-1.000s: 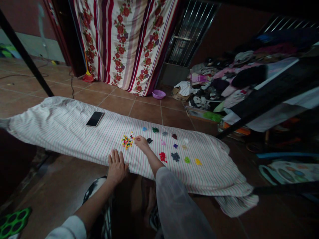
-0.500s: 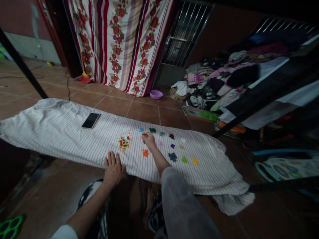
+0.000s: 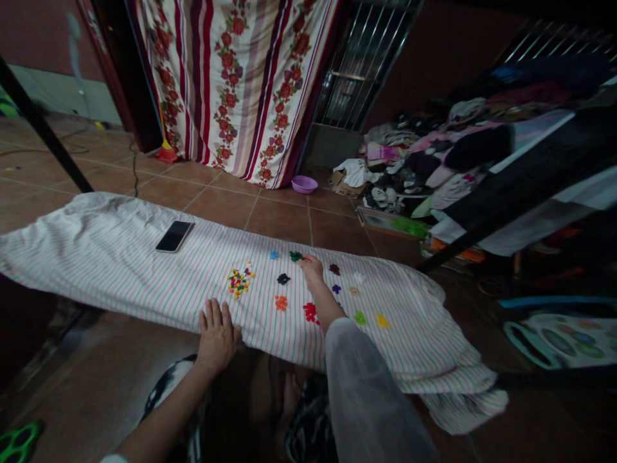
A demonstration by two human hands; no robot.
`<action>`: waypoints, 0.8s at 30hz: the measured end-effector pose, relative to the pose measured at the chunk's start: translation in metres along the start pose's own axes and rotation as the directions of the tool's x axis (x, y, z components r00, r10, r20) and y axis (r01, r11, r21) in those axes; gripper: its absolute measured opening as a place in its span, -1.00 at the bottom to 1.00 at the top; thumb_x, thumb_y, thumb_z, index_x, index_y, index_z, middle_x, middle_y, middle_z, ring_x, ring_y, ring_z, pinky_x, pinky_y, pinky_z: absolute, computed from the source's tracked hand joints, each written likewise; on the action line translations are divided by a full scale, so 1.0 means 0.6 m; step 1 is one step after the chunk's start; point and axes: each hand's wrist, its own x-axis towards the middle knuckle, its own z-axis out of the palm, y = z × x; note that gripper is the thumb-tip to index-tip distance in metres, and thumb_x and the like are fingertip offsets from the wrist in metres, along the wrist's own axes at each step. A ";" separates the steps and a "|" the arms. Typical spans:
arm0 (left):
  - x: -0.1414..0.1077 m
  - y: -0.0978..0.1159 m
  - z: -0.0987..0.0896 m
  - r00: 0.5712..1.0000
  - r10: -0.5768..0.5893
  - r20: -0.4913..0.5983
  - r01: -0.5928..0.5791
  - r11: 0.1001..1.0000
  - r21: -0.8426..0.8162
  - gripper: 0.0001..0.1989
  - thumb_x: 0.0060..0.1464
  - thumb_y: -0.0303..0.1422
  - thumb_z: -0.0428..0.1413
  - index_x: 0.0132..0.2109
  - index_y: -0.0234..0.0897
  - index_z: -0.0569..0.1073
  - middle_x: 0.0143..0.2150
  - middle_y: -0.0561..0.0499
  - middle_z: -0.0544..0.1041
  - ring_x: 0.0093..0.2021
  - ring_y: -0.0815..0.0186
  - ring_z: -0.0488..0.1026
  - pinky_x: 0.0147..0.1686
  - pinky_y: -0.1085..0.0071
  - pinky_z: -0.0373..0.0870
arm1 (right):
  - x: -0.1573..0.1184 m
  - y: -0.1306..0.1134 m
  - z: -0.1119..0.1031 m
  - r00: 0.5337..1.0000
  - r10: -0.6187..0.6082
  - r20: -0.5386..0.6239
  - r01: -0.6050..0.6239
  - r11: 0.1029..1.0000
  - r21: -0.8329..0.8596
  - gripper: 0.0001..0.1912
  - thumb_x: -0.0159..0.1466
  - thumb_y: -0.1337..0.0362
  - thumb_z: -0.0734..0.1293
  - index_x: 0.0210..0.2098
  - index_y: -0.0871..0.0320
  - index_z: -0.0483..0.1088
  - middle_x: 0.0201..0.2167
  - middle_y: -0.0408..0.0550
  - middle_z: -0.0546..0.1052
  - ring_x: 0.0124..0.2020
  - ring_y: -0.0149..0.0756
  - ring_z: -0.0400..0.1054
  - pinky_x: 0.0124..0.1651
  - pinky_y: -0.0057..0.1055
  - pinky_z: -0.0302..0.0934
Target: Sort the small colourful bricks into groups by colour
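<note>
My right hand (image 3: 313, 271) reaches across the striped cloth (image 3: 120, 257). Its fingertips are pinched at the right side of a dark green pile of small pieces (image 3: 295, 256); whatever lies between them is too small to make out. Flat on the cloth's near edge rests my left hand (image 3: 218, 337), fingers outstretched and holding nothing. Just beyond it is a mixed heap of multicoloured small pieces (image 3: 240, 280). Around my right hand are single-colour piles: light blue (image 3: 274, 255), black (image 3: 283, 279), orange (image 3: 281, 302), red (image 3: 311, 313) and dark brown (image 3: 334, 269). My right forearm hides part of the cloth.
A phone (image 3: 175, 236) lies on the cloth's left part. Further right sit lime green (image 3: 360, 317) and yellow piles (image 3: 383, 321). Beyond are a purple basin (image 3: 304, 184), a floral curtain (image 3: 231, 96) and heaped clothes (image 3: 434, 148). Dark frame bars (image 3: 48, 128) slant at both sides.
My right hand has moved right, from beside the light blue and black piles to the dark green one. The black and red piles now show. My left hand stays on the cloth.
</note>
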 end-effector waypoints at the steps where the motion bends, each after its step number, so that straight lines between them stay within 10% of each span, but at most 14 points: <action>1: 0.000 0.000 0.001 1.000 0.000 0.001 0.000 1.000 0.004 -0.38 0.11 -0.26 -0.04 0.19 -0.71 0.26 0.26 -0.61 0.14 0.33 -0.24 -0.04 0.22 -0.16 -0.05 | 0.006 0.002 0.002 1.000 0.018 -0.005 -0.018 1.000 0.012 -0.70 0.04 0.29 0.29 -0.21 0.11 0.46 -0.32 -0.07 0.58 -0.32 -0.33 0.48 -0.23 -0.40 0.35; 16: 0.000 0.002 0.002 1.000 0.008 -0.015 -0.007 1.000 0.019 -0.38 0.10 -0.26 -0.05 0.18 -0.71 0.27 0.25 -0.61 0.16 0.33 -0.24 -0.03 0.21 -0.16 -0.03 | 0.010 0.017 0.014 0.996 0.075 0.056 -0.084 0.981 0.177 -0.62 0.04 0.37 0.27 -0.12 0.16 0.41 -0.10 0.06 0.55 -0.10 -0.27 0.47 -0.05 -0.29 0.35; 24: 0.002 0.006 -0.008 1.000 -0.009 0.016 0.009 0.999 0.044 -0.37 0.10 -0.24 -0.04 0.19 -0.70 0.26 0.25 -0.59 0.16 0.32 -0.25 -0.01 0.20 -0.15 -0.01 | -0.080 -0.036 0.026 0.986 -0.043 0.160 0.041 0.999 0.015 -0.74 0.16 0.28 0.24 -0.19 0.10 0.47 -0.20 -0.04 0.57 -0.16 -0.29 0.46 -0.05 -0.32 0.33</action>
